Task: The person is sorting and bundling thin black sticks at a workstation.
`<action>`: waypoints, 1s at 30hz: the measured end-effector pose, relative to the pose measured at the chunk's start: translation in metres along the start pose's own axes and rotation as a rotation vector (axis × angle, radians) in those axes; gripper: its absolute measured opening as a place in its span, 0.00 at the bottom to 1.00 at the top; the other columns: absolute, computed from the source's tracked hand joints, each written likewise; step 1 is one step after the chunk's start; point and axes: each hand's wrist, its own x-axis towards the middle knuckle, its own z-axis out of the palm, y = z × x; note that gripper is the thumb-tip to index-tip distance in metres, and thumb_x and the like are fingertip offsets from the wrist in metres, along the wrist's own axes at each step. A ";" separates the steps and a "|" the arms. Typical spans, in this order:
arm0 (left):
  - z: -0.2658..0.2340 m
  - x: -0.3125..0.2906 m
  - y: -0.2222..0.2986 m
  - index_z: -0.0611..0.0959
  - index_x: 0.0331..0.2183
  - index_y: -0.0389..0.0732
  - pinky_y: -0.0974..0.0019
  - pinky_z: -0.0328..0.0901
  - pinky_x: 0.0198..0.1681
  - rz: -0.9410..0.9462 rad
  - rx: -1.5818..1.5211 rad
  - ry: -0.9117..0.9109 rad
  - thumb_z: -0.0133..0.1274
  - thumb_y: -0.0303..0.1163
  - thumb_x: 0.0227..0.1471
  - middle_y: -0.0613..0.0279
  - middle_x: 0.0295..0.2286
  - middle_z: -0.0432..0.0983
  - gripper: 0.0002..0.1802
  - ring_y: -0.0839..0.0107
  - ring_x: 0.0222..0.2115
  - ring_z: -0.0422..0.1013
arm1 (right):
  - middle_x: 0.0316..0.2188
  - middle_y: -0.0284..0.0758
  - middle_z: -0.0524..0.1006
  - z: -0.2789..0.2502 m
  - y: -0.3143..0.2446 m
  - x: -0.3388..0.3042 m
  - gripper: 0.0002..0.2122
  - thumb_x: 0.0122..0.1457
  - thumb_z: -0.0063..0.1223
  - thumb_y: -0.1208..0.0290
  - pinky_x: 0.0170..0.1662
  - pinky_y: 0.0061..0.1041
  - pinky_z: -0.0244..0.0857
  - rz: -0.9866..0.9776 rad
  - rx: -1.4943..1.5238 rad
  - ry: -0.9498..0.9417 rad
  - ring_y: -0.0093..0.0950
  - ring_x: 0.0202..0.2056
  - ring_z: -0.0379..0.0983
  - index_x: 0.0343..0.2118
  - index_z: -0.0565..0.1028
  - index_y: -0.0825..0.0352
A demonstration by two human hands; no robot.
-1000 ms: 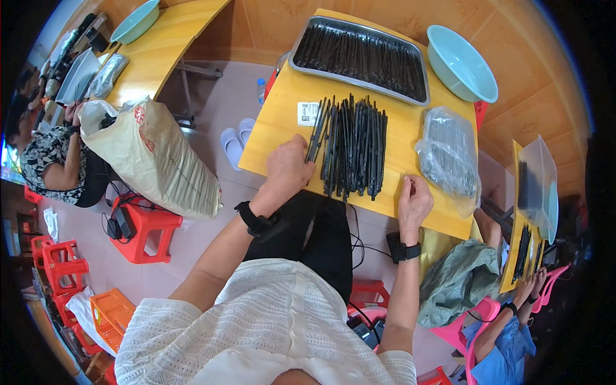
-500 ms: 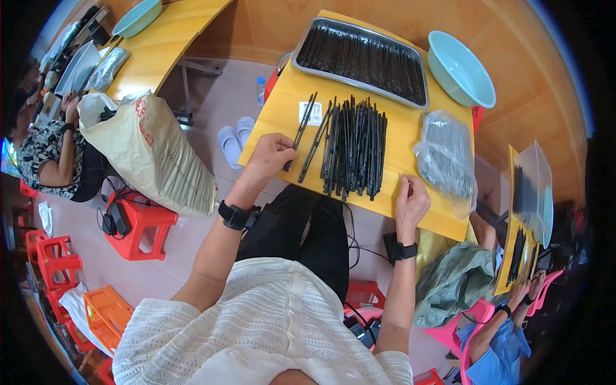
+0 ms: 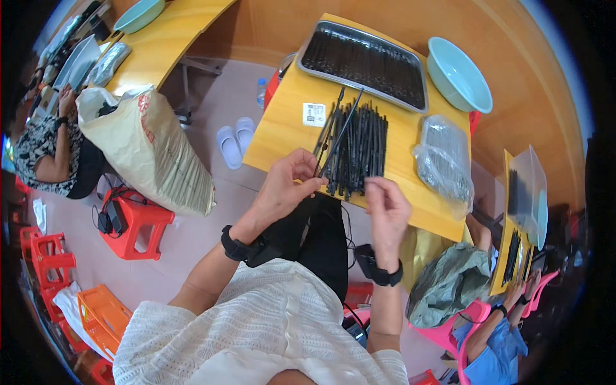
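Observation:
My left hand point(image 3: 290, 184) pinches a few thin black rods point(image 3: 344, 133) by their near ends. They fan out and slant away from me over the left part of a pile. That pile of black rods point(image 3: 369, 144) lies lengthwise on the yellow table point(image 3: 410, 202), its near ends at the front edge. My right hand point(image 3: 389, 206) is at the pile's near right corner, thumb and fingers brought together. Whether anything is between those fingers cannot be made out.
A metal tray point(image 3: 420, 106) full of dark rods stands at the back, beside a pale blue basin point(image 3: 459, 76). A clear plastic bag of rods point(image 3: 444, 157) lies on the right. A large sack point(image 3: 154, 151) leans at left. Other people work at both sides.
My left hand has moved right, lifting rods from the table's left side to over the pile. My right hand has shifted left to the pile's near end.

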 end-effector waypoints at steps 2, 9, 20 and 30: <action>0.012 -0.003 -0.001 0.69 0.30 0.34 0.76 0.65 0.27 0.031 0.013 0.009 0.53 0.20 0.43 0.63 0.23 0.71 0.10 0.78 0.24 0.70 | 0.18 0.28 0.70 0.023 -0.010 0.000 0.04 0.50 0.53 0.78 0.22 0.15 0.58 -0.024 0.026 -0.046 0.15 0.20 0.64 0.29 0.73 0.70; 0.030 -0.015 0.003 0.71 0.29 0.33 0.71 0.68 0.31 0.125 0.188 0.051 0.54 0.17 0.40 0.61 0.23 0.72 0.11 0.72 0.26 0.72 | 0.16 0.35 0.66 0.049 -0.003 0.009 0.05 0.48 0.54 0.77 0.21 0.22 0.58 -0.252 -0.059 0.022 0.21 0.16 0.63 0.27 0.70 0.72; 0.015 -0.014 0.011 0.75 0.36 0.33 0.75 0.68 0.32 -0.196 -0.294 -0.206 0.54 0.21 0.43 0.63 0.28 0.74 0.13 0.75 0.28 0.72 | 0.19 0.28 0.71 0.030 -0.024 0.003 0.04 0.56 0.45 0.77 0.22 0.13 0.60 0.049 0.270 -0.096 0.13 0.20 0.66 0.33 0.71 0.71; 0.013 -0.009 0.015 0.77 0.32 0.35 0.73 0.70 0.32 -0.177 -0.269 -0.180 0.53 0.24 0.46 0.61 0.27 0.75 0.07 0.73 0.28 0.73 | 0.25 0.29 0.70 -0.027 -0.029 0.022 0.10 0.55 0.45 0.74 0.28 0.15 0.61 -0.215 0.035 0.240 0.17 0.27 0.66 0.39 0.71 0.70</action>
